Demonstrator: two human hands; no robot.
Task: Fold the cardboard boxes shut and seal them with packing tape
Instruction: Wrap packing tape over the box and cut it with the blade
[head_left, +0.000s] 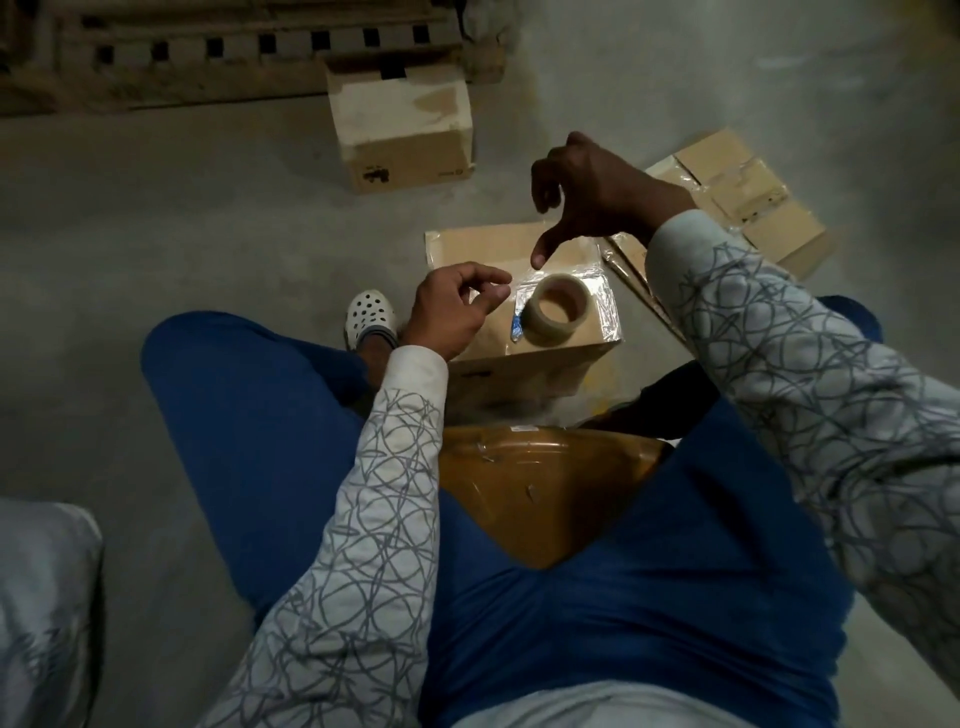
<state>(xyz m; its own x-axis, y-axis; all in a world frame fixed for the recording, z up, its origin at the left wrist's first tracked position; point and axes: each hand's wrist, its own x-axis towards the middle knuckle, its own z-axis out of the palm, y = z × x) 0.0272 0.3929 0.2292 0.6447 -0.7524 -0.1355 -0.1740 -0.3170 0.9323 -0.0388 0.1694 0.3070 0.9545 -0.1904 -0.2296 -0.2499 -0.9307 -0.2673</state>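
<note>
Any print on the closed box (480, 252) under the hands, or on the far box (400, 130) beyond them, is too blurry to read, sorry. The left hand (452, 312) hovers at the box's near-left edge, fingers curled with thumb and forefinger nearly meeting; can't tell if it pinches anything. The right hand (597, 192) hangs raised, loose and holding nothing, thumb pointing down beside the tape roll (551, 333) sitting on the box just right of the left hand.

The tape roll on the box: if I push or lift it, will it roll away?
The tape roll lies flat, hole upward, so a push would likely slide it, not roll it. The box top looks glossy with tape, so it may slide easily. The open core should give fingers a firm grip.
</note>
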